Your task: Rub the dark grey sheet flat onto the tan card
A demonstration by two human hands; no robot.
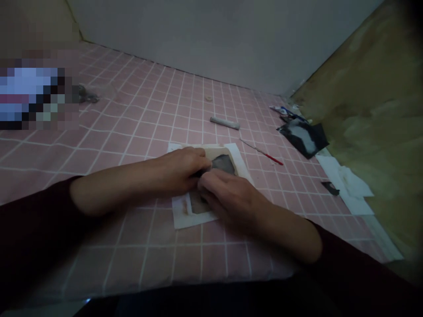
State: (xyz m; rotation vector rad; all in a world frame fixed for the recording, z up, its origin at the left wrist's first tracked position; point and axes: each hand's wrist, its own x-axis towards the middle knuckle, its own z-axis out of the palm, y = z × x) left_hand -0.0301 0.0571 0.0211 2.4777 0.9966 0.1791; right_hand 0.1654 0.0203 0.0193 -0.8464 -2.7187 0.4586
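In the middle of the table, a dark grey flat piece [224,164] shows between and behind my hands, above a tan mat [200,207]. Its material is hard to make out in the dim light. My left hand [185,169] has its fingers closed at the piece's left side. From the right, my right hand [233,193] meets it, thumb and fingers pinched together at the near side. The two hands' fingertips almost touch and cover much of the piece. Under the mat lies a white paper sheet [180,218].
Behind the paper lie a grey roller [224,123] and a thin red-handled tool [264,153]. To the right are a black-and-white packet [304,138], white papers [350,187] and a small black scrap [330,188]. A pink checked cloth [142,110] covers the table.
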